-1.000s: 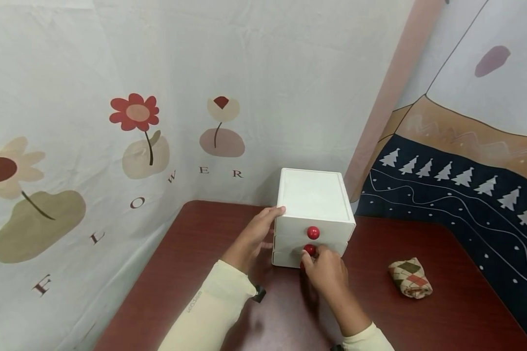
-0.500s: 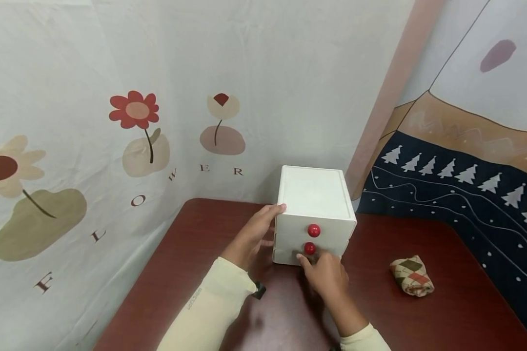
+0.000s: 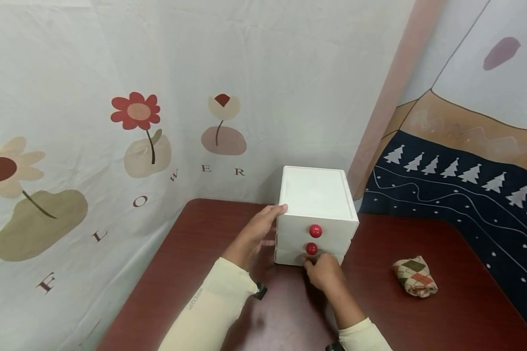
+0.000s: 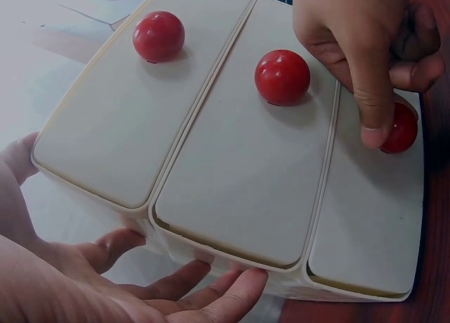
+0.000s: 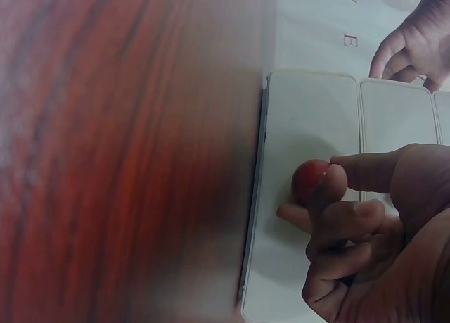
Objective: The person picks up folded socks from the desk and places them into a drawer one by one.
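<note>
While the left hand (image 3: pixel 255 234) rests with straight fingers on the side of the white drawer box (image 3: pixel 315 195) at the table's back, the right hand (image 3: pixel 325 273) pinches the bottom red knob (image 4: pixel 401 129), but all three drawers look closed.

The person wears a cream long-sleeved top. The left sleeve (image 3: pixel 206 312) has small grey letters printed along the forearm, too small to read, and a small black clip near its cuff. Both hands are bare. A dark band shows at the right sleeve (image 3: pixel 363 337).
</note>
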